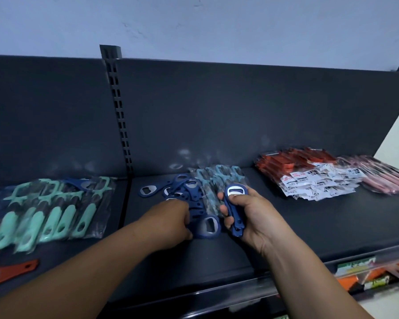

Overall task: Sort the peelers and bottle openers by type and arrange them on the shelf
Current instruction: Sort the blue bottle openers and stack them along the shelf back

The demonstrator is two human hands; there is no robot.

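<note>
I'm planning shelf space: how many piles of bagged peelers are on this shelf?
4: mint pile on the left, pale blue pile in the middle, red pile to the right, pink pile at far right. More may lie beyond the left edge.

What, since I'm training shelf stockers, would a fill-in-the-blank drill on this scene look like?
The right hand grips a stack of ____ bottle openers.
The left hand touches the loose opener pile on the ____.
The red packaged peelers lie to the ____ of both hands.
Missing: blue; shelf; right.
</note>
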